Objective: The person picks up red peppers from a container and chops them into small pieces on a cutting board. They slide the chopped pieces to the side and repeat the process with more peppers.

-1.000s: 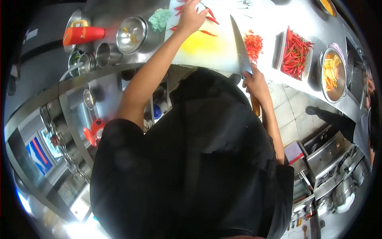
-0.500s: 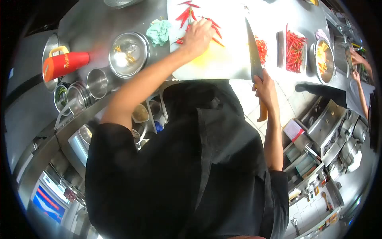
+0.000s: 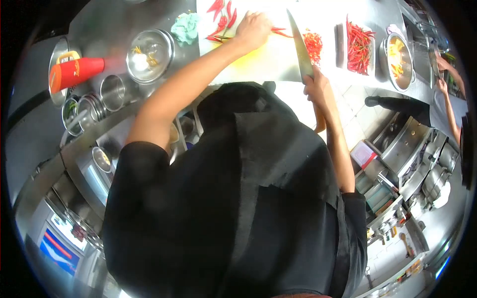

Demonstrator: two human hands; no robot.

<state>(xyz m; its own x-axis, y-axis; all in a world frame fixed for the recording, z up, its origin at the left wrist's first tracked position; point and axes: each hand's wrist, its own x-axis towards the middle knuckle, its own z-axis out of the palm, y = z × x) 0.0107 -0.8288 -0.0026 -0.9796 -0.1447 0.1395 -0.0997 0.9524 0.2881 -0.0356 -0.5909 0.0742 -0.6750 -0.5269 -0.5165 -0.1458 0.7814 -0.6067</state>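
Observation:
My left hand point(image 3: 253, 31) is closed on the white cutting board point(image 3: 280, 67), its fingers curled down around red chilies. A chili tip point(image 3: 282, 33) sticks out on its right side. My right hand point(image 3: 319, 85) grips a large kitchen knife point(image 3: 300, 47) by its wooden handle, blade pointing away from me, a short gap right of the left hand. Whole red chilies point(image 3: 221, 22) lie left of the left hand. Chopped red chili point(image 3: 313, 48) is heaped just right of the blade. The left fingertips are hidden by the hand itself.
Left of the board are a green cloth point(image 3: 185, 28), a metal bowl point(image 3: 167, 59) and a red bottle point(image 3: 79, 72). To the right stand a container of red chilies point(image 3: 358, 48) and a pan point(image 3: 409, 79) with yellow strips. A co-worker's hand point(image 3: 442, 85) shows at far right.
My left hand has moved right across the board, leaving several chilies to its left. The knife has come a little nearer to it. The whole view has shifted slightly.

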